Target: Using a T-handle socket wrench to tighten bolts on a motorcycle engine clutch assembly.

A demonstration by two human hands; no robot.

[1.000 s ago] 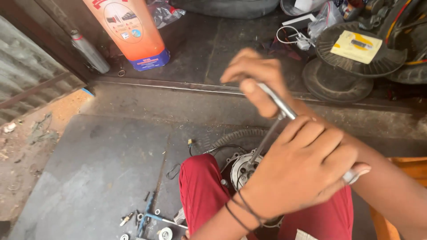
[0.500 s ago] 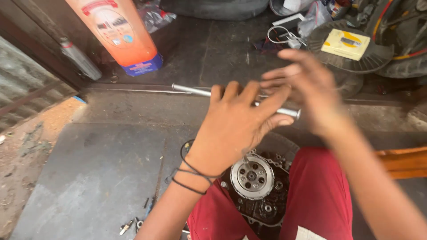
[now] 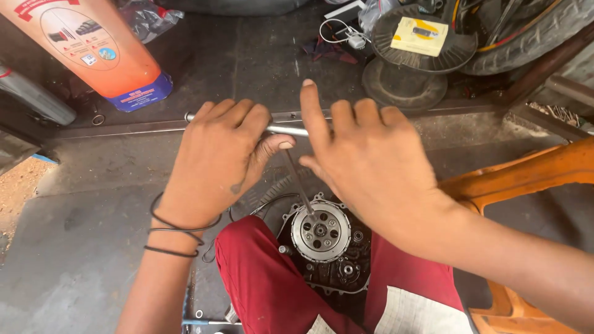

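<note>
A steel T-handle wrench [image 3: 288, 130] stands with its thin shaft running down to a bolt on the round clutch plate [image 3: 320, 232] of a dark engine case [image 3: 348, 272]. The engine sits between my knees in red trousers [image 3: 266, 284]. My left hand [image 3: 223, 154] is closed around the left half of the crossbar. My right hand [image 3: 368, 158] lies over the right half, fingers curled over it and the index finger pointing up. The bar's right end is hidden under that hand.
A big orange bottle [image 3: 93, 49] and a grey cylinder [image 3: 31, 99] stand at the far left. A yellow box [image 3: 419, 36] rests on black discs beside a tyre [image 3: 526, 31]. An orange chair [image 3: 538, 173] is on my right. Small tools lie by my left leg.
The wrench has swung from tilted to upright with its crossbar level. My hands, stacked then crossing over it, now sit side by side on the bar.
</note>
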